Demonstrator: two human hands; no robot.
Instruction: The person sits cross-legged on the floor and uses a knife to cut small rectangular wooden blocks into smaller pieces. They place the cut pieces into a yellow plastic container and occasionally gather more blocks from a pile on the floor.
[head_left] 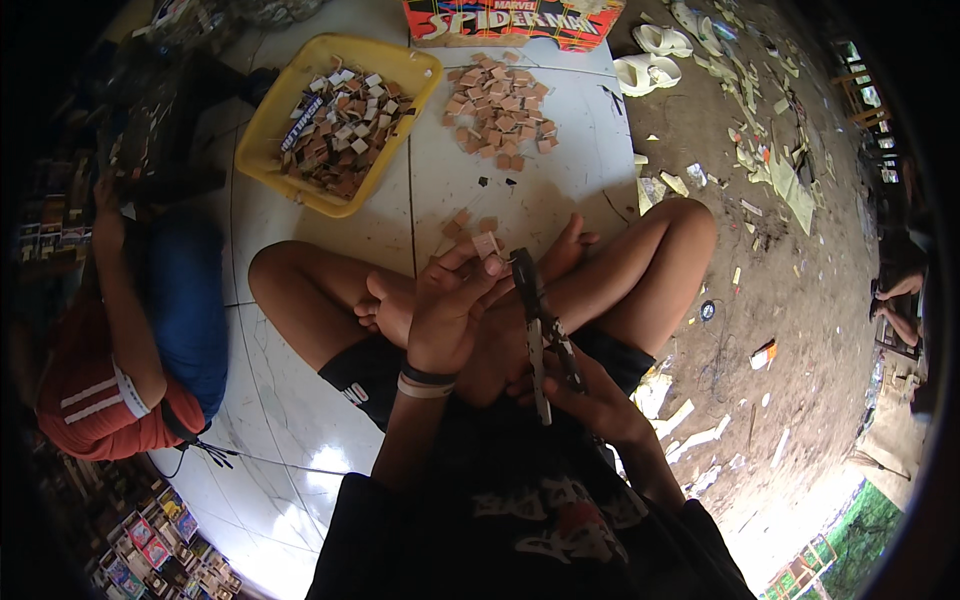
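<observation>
My left hand [447, 305] is raised in front of my crossed legs, its thumb and fingers pinching a small square tan piece [486, 245]. Wrapped around the handles of a dark pair of pliers [535, 315] is my right hand [588, 398]. The jaws of the pliers point up and lie just right of the pinched piece; I cannot tell whether they touch it. A few similar pieces [460, 222] lie on the floor just beyond my left fingers. Farther off, a loose heap of square tan pieces [500, 105] is spread on the tiles.
Left of the heap stands a yellow basin [255, 140] full of similar pieces. A red printed cardboard box [510, 25] sits behind it. Pale sandals [648, 73] and scattered scraps lie on the dirt ground at right. Another person [130, 340] sits at left.
</observation>
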